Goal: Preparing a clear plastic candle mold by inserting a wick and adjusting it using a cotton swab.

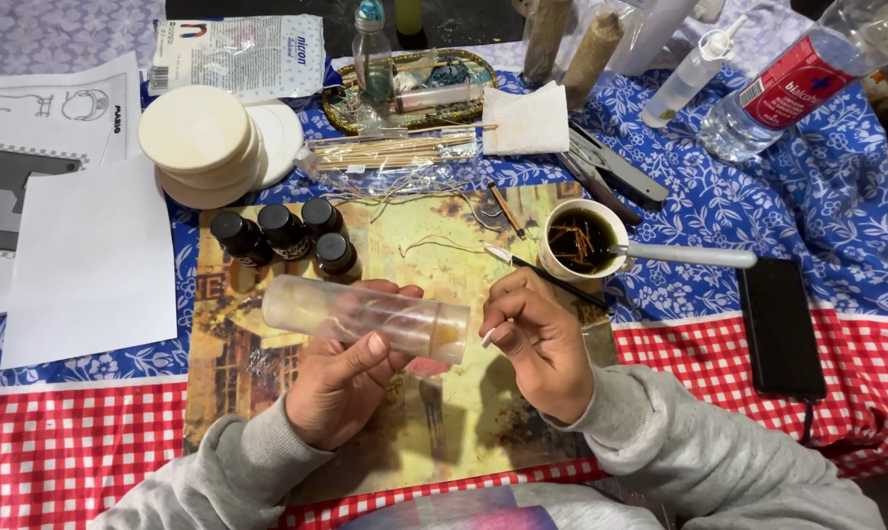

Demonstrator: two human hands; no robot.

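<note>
My left hand [341,378] grips a clear plastic tube [365,319] held sideways over a yellowish picture mat [424,236]; the tube's right end looks amber inside. My right hand [542,339] pinches a thin dark-handled tool [537,273] with a pale tip, held beside the tube's open right end. Just behind the right hand stands a white cup [583,238] of dark liquid with several small sticks in it. Four small dark bottles [287,236] with black caps sit behind the tube.
Round wooden discs [203,142] are stacked at back left beside white paper sheets [90,265]. A bundle of thin sticks [395,152], a folded tissue [527,120], pliers [611,169], plastic bottles [797,83] and a black phone [780,326] lie around.
</note>
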